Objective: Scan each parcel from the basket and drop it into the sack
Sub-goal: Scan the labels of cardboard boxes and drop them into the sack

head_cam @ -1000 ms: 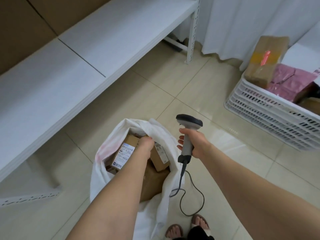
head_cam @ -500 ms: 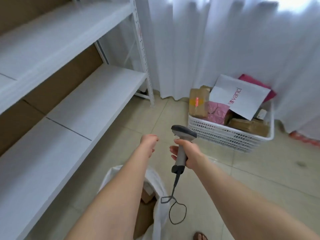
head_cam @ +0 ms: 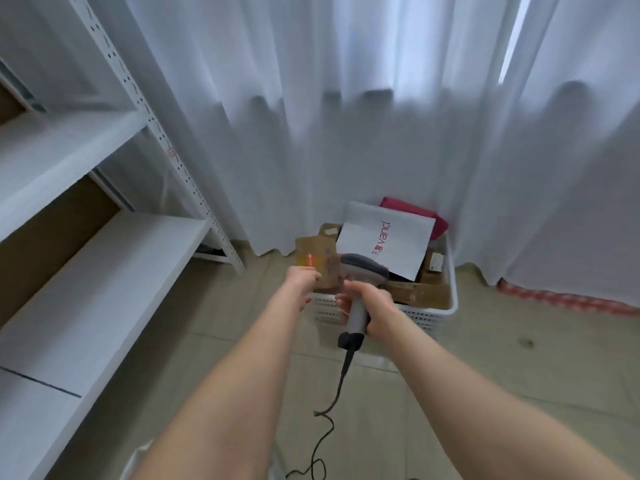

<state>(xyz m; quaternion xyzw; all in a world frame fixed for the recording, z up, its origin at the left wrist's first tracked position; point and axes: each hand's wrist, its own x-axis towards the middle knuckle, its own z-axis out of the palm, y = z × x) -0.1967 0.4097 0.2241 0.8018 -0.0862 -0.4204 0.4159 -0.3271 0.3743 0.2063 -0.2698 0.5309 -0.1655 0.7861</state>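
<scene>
White curtain (head_cam: 346, 116) behind — right hand (head_cam: 375, 306) grips scanner (head_cam: 360, 292), left hand (head_cam: 299, 284) empty.

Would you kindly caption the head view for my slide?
Left hand reaches toward brown parcel in white basket; right hand grips scanner.
</scene>
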